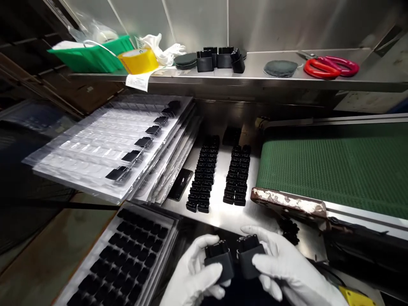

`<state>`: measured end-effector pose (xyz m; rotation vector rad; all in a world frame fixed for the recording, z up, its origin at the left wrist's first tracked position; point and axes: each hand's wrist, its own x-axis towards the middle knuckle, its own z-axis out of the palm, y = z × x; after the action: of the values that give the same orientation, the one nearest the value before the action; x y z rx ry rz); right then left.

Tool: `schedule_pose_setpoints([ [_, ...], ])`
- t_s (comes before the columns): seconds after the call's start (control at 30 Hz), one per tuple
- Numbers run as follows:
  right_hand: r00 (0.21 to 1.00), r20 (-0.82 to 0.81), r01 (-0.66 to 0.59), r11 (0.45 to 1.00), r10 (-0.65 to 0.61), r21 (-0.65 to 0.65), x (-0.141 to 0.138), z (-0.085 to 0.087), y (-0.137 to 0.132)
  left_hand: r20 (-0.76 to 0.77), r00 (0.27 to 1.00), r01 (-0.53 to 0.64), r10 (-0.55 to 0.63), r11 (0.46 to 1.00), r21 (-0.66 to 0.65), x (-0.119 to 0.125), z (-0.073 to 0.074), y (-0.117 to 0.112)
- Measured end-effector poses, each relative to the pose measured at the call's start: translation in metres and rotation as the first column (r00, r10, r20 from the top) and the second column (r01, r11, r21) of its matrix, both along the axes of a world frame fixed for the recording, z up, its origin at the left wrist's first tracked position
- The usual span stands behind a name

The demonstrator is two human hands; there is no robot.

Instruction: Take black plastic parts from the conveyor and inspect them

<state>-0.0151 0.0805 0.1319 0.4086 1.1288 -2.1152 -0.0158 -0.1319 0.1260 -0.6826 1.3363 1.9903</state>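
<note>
Both hands wear white gloves and are close together at the near edge of the metal bench. My left hand grips a black plastic housing, thumb across its front and fingers behind. In my right hand is a similar black plastic housing, its toothed top facing up. A narrow gap separates the two pieces. Beyond them, small black parts stand in two double columns, a left column and a right column. What the covered sides of the held pieces look like is hidden by the fingers.
Stacked clear trays lie at left, with a tray of black parts nearer. A green conveyor belt runs at right. The back shelf carries red-handled scissors, yellow tape, a green bin and black housings.
</note>
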Motion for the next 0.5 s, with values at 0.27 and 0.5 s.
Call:
schedule_pose_setpoints([
  [0.27,1.0,-0.024,0.015,0.996,-0.012,0.09,-0.056,0.015,-0.066,-0.069,0.988,0.14,-0.136,0.988,0.059,-0.072,-0.008,-0.054],
  [0.5,0.981,-0.009,0.185,0.914,-0.195,0.361,-0.098,0.023,-0.135,-0.439,0.836,0.292,-0.329,0.944,-0.152,-0.151,-0.015,-0.127],
])
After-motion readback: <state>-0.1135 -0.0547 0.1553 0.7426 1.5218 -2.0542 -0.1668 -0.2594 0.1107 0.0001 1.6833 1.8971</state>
